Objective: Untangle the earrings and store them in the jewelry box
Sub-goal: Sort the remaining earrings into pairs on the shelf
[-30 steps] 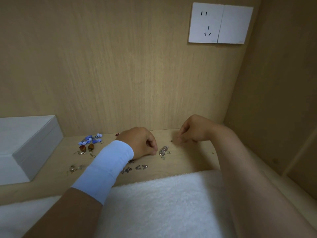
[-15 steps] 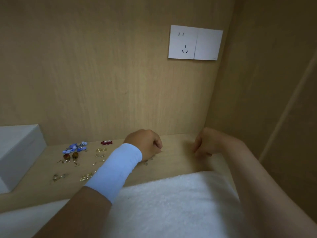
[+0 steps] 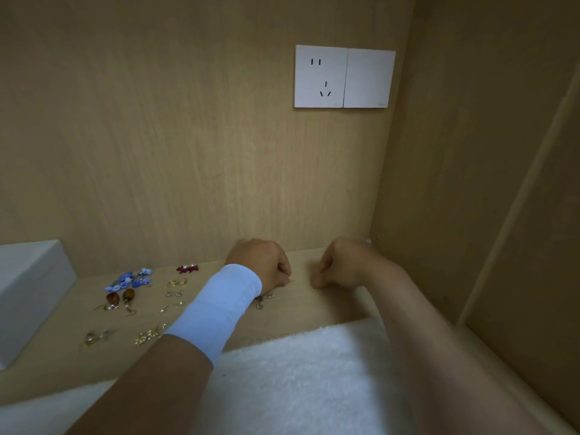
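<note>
Wooden shelf [image 3: 314, 309], earrings [image 3: 128, 281], left hand [image 3: 260, 265] pinching hook [image 3: 292, 281], right hand [image 3: 340, 265] curled

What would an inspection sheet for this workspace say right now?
Surface: wooden shelf, towel along its near edge.
Job's things: blue earrings, amber earrings, red earring, gold earrings lie apart at left; silver earrings by the wristband; box far left, lid on.
Clutter: nothing seen.
Hands: left hand pinches a thin wire; right hand curled, contents hidden.
Cables: nothing seen.
Surroundings: wood panels, socket.
</note>
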